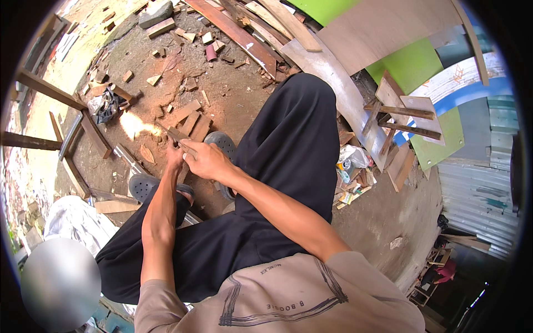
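Fingers curled on thin flat brown strip [177, 134], prob. wood — I see L hand [175, 156] + R hand [210, 160] sharing it, likely for steadiness.

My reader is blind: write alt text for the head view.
Bare left hand and right hand hold a thin brown piece, apparently wood, above ground littered with wood scraps. The wearer's dark trousers fill the middle.

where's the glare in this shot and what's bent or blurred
Head view: glaring white sun patch on the brown, debris-strewn ground, left of the bare left hand; head view: white-and-blue panel curves near the right rim, likely fisheye distortion; head view: round grey smudge blurs the lower left.
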`<state>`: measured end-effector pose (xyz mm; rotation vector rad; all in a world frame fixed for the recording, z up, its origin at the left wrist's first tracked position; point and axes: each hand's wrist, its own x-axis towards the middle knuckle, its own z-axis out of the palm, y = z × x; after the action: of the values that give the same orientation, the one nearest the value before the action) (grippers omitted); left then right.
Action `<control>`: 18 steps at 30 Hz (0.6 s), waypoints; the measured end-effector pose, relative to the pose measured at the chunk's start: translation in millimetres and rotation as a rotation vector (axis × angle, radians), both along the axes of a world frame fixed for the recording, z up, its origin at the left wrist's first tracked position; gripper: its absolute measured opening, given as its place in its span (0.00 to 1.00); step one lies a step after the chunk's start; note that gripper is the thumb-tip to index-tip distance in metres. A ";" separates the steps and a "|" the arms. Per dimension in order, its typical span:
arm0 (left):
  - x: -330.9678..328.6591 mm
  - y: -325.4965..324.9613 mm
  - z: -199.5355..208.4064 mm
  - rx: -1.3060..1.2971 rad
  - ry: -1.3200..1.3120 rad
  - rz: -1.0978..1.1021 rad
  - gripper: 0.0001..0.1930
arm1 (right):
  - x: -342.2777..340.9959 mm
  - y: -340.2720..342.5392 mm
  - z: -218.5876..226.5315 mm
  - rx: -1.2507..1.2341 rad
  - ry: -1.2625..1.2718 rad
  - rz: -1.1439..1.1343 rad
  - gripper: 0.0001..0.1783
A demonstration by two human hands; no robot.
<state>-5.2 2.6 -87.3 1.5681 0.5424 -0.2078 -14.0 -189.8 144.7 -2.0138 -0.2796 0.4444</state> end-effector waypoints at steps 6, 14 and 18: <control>-7.9 10.7 23.1 0.287 0.051 -0.086 0.37 | 1.5 -5.1 14.0 -0.035 0.122 0.033 0.26; 1.7 -6.7 91.7 0.539 -0.018 0.242 0.16 | 7.8 -13.6 -0.8 0.003 0.153 0.023 0.26; 2.8 5.8 91.0 0.704 -0.016 0.130 0.16 | 3.4 -19.3 8.7 -0.025 0.176 0.054 0.28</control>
<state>-2.5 8.4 3.6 2.2004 0.7508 0.1135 -10.6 -209.1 153.4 -1.9805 -0.2198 0.6582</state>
